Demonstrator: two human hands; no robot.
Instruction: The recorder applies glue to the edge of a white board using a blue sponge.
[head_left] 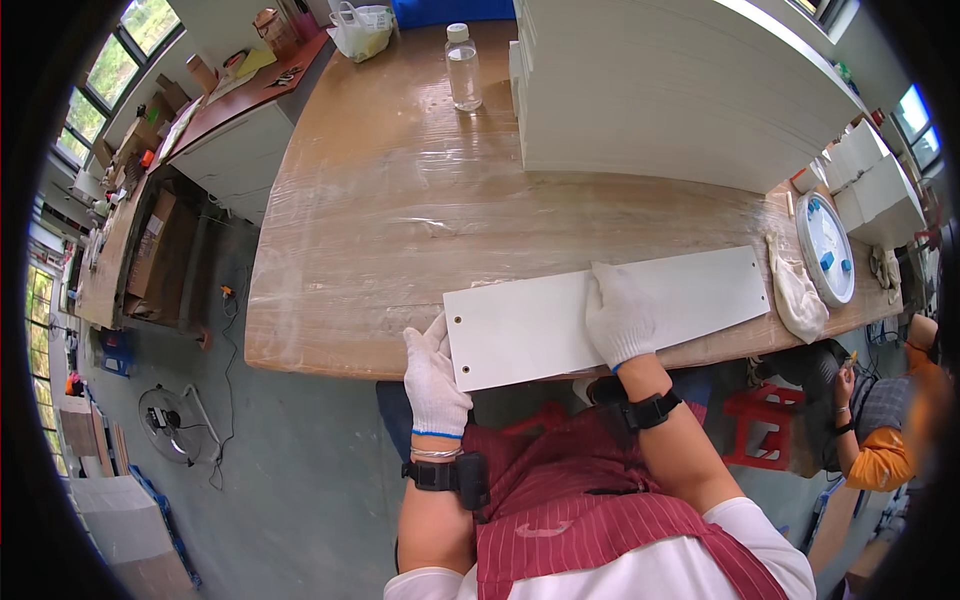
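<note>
A long white panel [530, 330] lies aslant along the near edge of the table, its left end jutting past that edge. Small brass-coloured holes show at the left end, dark ones at the right. My left hand [435, 385], in a white knit glove with a blue cuff, grips the panel's left end, thumb along the side and the other fingers partly hidden. On the panel's upper face, right of its middle, rests my right hand [622, 315], also gloved. Its fingers look curled in; anything inside them is hidden.
The wooden table [370, 210] is wrapped in clear film. A tall stack of white panels [650, 90] stands at the back right, beside a clear bottle [463, 70]. To the right lie a pale cloth [795, 290] and a round white lid [828, 250]. A seated person [880, 430] works at far right.
</note>
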